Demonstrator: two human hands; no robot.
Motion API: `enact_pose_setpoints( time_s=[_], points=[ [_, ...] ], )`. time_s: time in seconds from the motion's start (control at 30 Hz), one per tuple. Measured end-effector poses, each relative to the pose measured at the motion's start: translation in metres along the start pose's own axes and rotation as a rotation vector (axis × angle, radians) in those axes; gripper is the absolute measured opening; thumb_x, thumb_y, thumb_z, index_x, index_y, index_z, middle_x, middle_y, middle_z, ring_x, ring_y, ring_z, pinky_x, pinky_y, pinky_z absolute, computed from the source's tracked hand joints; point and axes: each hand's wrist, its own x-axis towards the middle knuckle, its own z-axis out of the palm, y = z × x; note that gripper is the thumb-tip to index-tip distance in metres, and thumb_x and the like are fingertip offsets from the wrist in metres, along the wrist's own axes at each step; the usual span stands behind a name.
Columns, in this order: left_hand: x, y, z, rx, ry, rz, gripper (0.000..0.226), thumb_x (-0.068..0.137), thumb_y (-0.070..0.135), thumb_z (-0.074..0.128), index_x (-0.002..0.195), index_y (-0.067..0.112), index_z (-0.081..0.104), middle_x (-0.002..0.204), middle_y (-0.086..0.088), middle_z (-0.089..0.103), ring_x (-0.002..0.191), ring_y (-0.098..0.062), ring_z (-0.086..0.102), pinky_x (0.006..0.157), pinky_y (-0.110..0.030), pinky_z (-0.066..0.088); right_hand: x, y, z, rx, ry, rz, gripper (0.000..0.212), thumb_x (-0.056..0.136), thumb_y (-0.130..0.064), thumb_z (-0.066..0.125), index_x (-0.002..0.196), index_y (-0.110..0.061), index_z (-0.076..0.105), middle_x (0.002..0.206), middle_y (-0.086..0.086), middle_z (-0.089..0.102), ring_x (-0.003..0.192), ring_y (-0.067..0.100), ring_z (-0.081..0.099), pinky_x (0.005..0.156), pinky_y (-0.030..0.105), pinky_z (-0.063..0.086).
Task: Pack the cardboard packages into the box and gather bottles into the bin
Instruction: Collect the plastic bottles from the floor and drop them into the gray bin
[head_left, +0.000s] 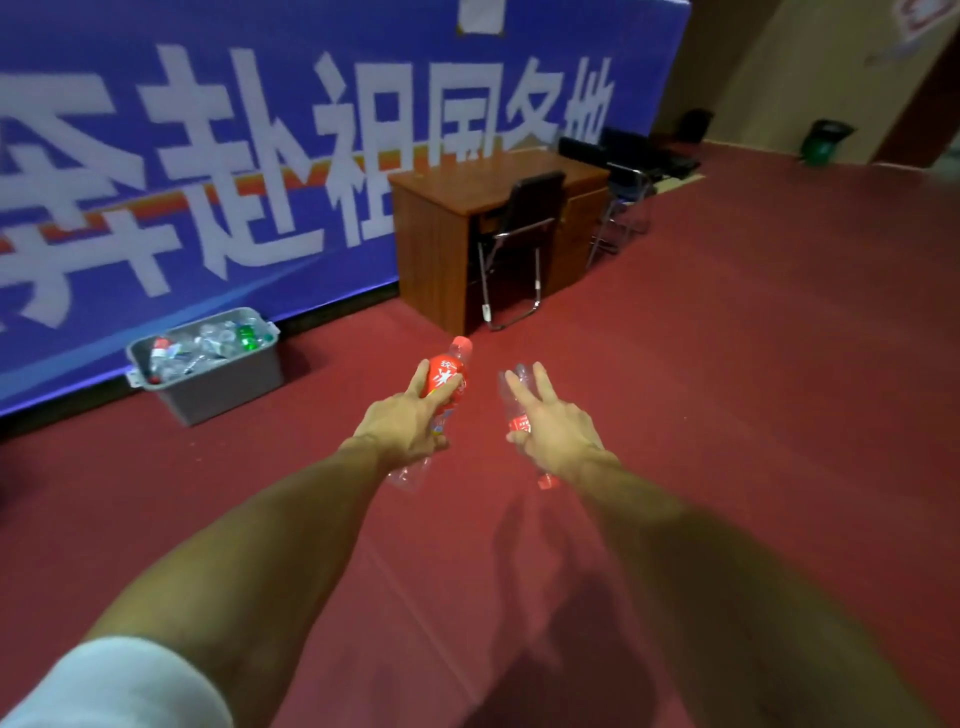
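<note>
My left hand (405, 421) grips a bottle with a red label (451, 371), its cap pointing away from me and its clear base sticking out below my palm. My right hand (550, 423) holds a clear bottle with a small red label (511, 402), red cap toward me; two fingers stretch out along it. Both arms are held out over the red floor. The grey bin (223, 382), holding several bottles, stands to the left against the blue banner. No cardboard packages or box are in view.
A wooden desk (441, 228) with a black chair (519, 244) stands ahead by the banner, more chairs (623, 176) behind it. A green bin (823, 143) sits far back right. Red floor (727, 389) stretches to the right.
</note>
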Motion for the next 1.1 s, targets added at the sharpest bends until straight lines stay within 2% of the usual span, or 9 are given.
enact_pose_setpoints(
  time_s=[0.3,0.5,0.8,1.0,1.1],
  points=[
    [0.138,-0.126,-0.033,-0.020,0.076,-0.230,0.090,0.092,0.046,0.065,0.156,0.045,0.003,0.167,-0.004,-0.012,0.124,-0.036,0.055,0.095,-0.041,0.049,0.234,-0.063,-0.015,-0.039,-0.026,-0.223,0.081,0.100,-0.034,0.059,0.159,-0.036,0.004,0.167,0.004,-0.013,0.125,0.035,0.055,0.101,0.042,0.045],
    [0.200,-0.210,-0.064,-0.031,0.106,-0.399,0.088,0.093,0.045,0.064,0.156,0.046,0.003,0.167,-0.002,-0.011,0.127,-0.032,0.053,0.096,-0.043,0.050,0.368,-0.114,-0.036,-0.069,-0.080,-0.377,0.082,0.098,-0.033,0.061,0.159,-0.037,0.006,0.167,0.004,-0.013,0.129,0.034,0.053,0.102,0.040,0.045],
    [0.251,-0.400,-0.089,-0.038,0.163,-0.611,0.087,0.093,0.044,0.064,0.157,0.041,0.004,0.167,-0.003,-0.009,0.131,-0.035,0.050,0.094,-0.044,0.049,0.539,-0.278,-0.010,-0.115,-0.108,-0.648,0.081,0.098,-0.034,0.061,0.159,-0.037,0.007,0.167,0.004,-0.011,0.123,0.034,0.057,0.099,0.041,0.047],
    [0.278,-0.537,-0.106,-0.039,0.169,-0.699,0.088,0.093,0.043,0.065,0.157,0.040,0.005,0.167,-0.005,-0.008,0.127,-0.036,0.053,0.097,-0.045,0.049,0.634,-0.383,0.016,-0.098,-0.144,-0.733,0.084,0.097,-0.032,0.062,0.158,-0.039,0.005,0.167,0.003,-0.012,0.125,0.033,0.055,0.097,0.039,0.048],
    [0.293,-0.585,-0.116,-0.075,0.164,-0.749,0.089,0.093,0.044,0.065,0.157,0.041,0.003,0.167,-0.006,-0.007,0.123,-0.035,0.056,0.095,-0.046,0.053,0.676,-0.423,0.020,-0.113,-0.156,-0.725,0.084,0.097,-0.031,0.062,0.159,-0.037,0.006,0.167,0.004,-0.010,0.125,0.033,0.055,0.097,0.039,0.048]
  ],
)
